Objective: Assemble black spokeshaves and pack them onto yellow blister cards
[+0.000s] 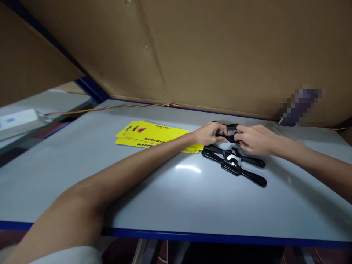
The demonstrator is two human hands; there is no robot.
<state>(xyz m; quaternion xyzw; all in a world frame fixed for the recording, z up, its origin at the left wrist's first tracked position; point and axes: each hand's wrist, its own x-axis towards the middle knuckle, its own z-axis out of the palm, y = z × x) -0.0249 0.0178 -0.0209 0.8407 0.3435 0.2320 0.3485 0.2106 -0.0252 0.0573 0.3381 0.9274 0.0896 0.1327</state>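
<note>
Toward the back right of the table, both my hands are closed on a black spokeshave (232, 131) with a metal part at its middle. My left hand (209, 134) grips its left side, and the fingers of my right hand (253, 138) are bent around its right side. Much of this tool is hidden behind the fingers. Just in front lie two more black spokeshaves: a nearer spokeshave (231, 168), with a bright plate at its centre, and a farther spokeshave (249, 160) close behind it. Several yellow printed cards (154, 135) lie overlapped left of my left hand, partly under my forearm.
The grey table (165, 198) has a blue front edge. A cardboard wall (206, 55) rises behind it, with a red and yellow wire (123, 106) along its base. A dark upright object (299, 108), partly pixelated, stands at the back right. A white box (19, 124) sits far left.
</note>
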